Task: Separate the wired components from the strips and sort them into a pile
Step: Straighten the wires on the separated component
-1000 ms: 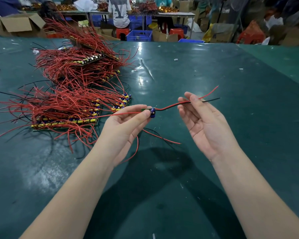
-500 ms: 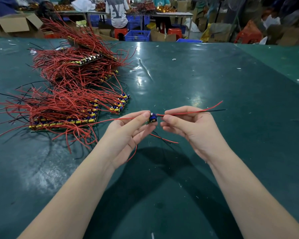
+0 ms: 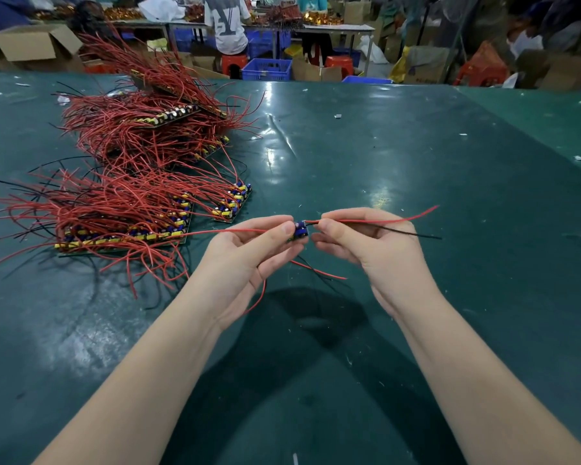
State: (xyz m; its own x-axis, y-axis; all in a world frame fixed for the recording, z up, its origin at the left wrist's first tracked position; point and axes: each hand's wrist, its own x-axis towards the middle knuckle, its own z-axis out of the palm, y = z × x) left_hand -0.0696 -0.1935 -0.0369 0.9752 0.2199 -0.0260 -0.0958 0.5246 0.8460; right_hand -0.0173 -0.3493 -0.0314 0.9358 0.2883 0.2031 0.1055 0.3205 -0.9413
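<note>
I observe both hands raised just above the green table (image 3: 416,162), meeting at one small wired component (image 3: 301,229), a blue-bodied piece on a sliver of board. The left hand (image 3: 249,260) pinches it between thumb and fingers from its side; a red lead (image 3: 222,231) runs leftward out of that pinch towards the strips. The right hand (image 3: 363,243) has thumb and forefinger closed on the red and black leads (image 3: 383,223) right beside the component, and their free ends trail off to the right. Another red and black pair droops beneath the hands.

The unseparated strips (image 3: 125,229), rows of yellow and blue parts under a tangle of red wire, lie well apart to the left, with a taller stack (image 3: 155,129) behind them. I see no separate sorted pile.

Assessment: the component is very light and rigid, while its leads are limp and springy and will snag in the tangle. I judge the solder joints to be the weak point. I would hold the board edge or body, never haul by the wires.
</note>
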